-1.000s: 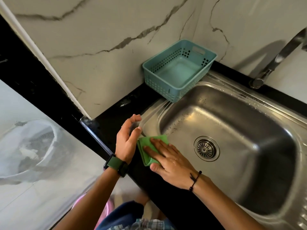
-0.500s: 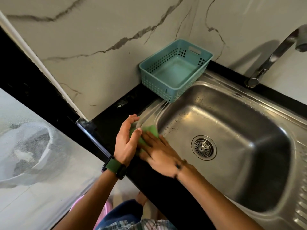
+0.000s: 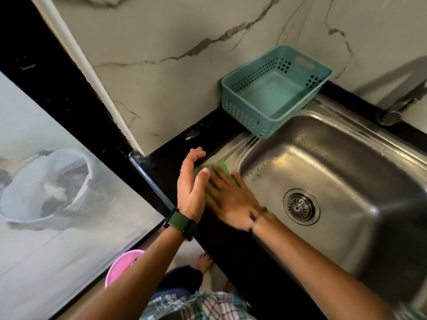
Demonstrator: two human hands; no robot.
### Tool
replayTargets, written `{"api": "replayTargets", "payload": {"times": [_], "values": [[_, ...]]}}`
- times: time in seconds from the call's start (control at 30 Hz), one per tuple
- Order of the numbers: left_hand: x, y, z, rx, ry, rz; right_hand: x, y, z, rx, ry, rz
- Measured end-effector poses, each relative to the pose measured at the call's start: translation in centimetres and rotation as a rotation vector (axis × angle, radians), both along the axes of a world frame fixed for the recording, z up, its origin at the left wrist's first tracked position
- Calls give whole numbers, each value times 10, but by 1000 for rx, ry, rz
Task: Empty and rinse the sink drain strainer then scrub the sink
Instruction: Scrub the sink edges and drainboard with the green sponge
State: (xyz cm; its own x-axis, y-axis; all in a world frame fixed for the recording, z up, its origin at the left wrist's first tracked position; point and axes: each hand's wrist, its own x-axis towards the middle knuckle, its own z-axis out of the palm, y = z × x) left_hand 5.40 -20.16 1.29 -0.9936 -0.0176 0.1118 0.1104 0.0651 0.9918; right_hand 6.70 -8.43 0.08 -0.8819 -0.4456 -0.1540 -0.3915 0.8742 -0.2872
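At the sink's (image 3: 346,181) left rim the right hand (image 3: 231,202) presses a green pad (image 3: 223,166) flat, the left hand (image 3: 191,188) open beside it as a stop — pushed hard, the pad could slip onto the counter (image 3: 175,162), leaving the basin unscrubbed.

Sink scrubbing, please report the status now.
Right hand flat on green pad, sink rim. Left hand open beside it. Strainer seated. Nothing blocking.
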Motion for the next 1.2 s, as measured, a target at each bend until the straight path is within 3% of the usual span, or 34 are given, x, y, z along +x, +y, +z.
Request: {"api": "replayTargets", "payload": {"times": [0.17,0.3,0.47,0.63,0.73,0.97,1.2], "values": [[1,0,-1,57,26,135,-52,-36,-3,0,-22,-56],[2,-2,0,62,-35,284,-2,-10,1,4,-21,64],[10,-7,6,136,-68,245,94,56,11,82,155,232],[22,-15,12,189,-110,352,67,39,17,180,107,311],[19,-15,20,86,-106,366,29,7,4,129,54,227],[26,-4,29,-72,-64,250,-46,-64,0,165,178,89],[46,7,32,-225,-36,185,-46,-26,-1,211,287,399]]}}
